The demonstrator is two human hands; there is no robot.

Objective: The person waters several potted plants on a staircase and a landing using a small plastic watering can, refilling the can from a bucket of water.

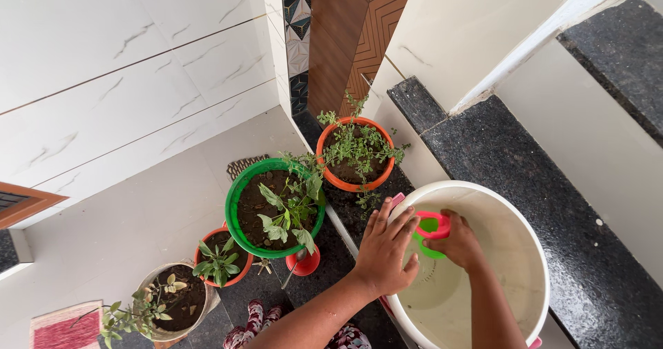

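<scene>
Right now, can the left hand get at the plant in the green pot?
Probably yes: the left hand rests on the white bucket's rim, and the green pot stands just beside it, with nothing between them.

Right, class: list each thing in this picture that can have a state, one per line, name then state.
white bucket: upright, a little water in the bottom
green and pink mug: inside the bucket, held
left hand: flat on the bucket rim
right hand: gripping the mug
green pot: upright, leafy plant
orange pot: upright, bushy plant
small orange pot: upright, planted
grey pot: upright, planted
</scene>
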